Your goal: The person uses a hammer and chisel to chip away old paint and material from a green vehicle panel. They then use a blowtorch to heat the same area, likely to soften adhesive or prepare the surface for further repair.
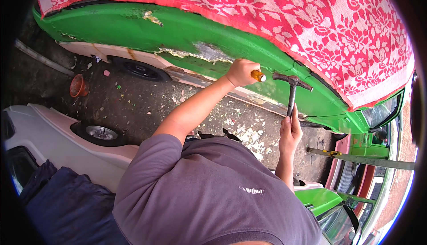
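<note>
Hammer of grey steel (292, 95), likely head-heavy, is clasped sensibly low by the right grip (290, 131); an amber cylindrical handle (256, 75) is enclosed by the left grip (241, 72).

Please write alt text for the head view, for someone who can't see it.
A person's right hand holds a hammer near an orange-handled tool gripped in their left hand, alongside a chipped green vehicle draped with a red floral cloth. Pale flakes litter the ground.
</note>
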A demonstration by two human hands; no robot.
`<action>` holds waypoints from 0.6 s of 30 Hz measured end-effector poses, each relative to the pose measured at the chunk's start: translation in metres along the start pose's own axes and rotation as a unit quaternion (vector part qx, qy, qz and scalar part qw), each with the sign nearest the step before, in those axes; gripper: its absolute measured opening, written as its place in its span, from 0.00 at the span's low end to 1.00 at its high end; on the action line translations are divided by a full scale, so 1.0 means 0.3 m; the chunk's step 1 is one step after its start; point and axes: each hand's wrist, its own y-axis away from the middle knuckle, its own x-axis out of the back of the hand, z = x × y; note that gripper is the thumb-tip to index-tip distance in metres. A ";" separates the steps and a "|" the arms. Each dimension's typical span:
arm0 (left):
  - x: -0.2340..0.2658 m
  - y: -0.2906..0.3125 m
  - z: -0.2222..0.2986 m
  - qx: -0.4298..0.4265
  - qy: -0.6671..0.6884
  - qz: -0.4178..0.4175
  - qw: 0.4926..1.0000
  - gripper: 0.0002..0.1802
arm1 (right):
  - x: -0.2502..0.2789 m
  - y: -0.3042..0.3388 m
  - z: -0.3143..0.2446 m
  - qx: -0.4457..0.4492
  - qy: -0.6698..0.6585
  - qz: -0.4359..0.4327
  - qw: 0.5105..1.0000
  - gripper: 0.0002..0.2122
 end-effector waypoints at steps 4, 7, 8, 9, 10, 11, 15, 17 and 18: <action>0.006 -0.004 -0.002 -0.002 0.004 0.009 1.000 0.10 | 0.004 0.005 0.010 0.029 0.035 0.001 0.999 0.24; 0.012 0.000 0.004 0.004 0.002 -0.008 1.000 0.09 | 0.002 0.005 0.006 0.029 0.032 0.002 0.999 0.24; 0.013 -0.001 0.004 0.004 0.004 -0.012 1.000 0.09 | 0.002 0.004 0.008 0.027 0.026 0.004 0.999 0.24; 0.015 -0.002 0.004 0.003 0.006 -0.015 1.000 0.09 | 0.002 0.004 0.009 0.024 0.020 0.005 0.999 0.24; 0.014 -0.001 0.003 0.003 0.008 -0.017 1.000 0.09 | 0.003 0.003 0.008 0.019 0.022 0.001 1.000 0.24; 0.012 0.002 0.000 0.003 0.007 -0.012 1.000 0.10 | 0.003 0.003 0.007 0.013 0.023 -0.003 1.000 0.24; 0.003 0.016 -0.012 0.006 -0.001 0.003 1.000 0.12 | -0.002 0.009 -0.004 0.025 0.052 -0.013 0.998 0.24; 0.004 0.001 -0.006 0.003 0.005 0.001 1.000 0.11 | -0.006 0.032 0.017 0.082 0.041 0.023 0.996 0.23; 0.005 -0.004 0.004 0.002 0.015 -0.002 1.000 0.09 | 0.001 0.048 0.055 0.117 0.042 0.040 0.991 0.23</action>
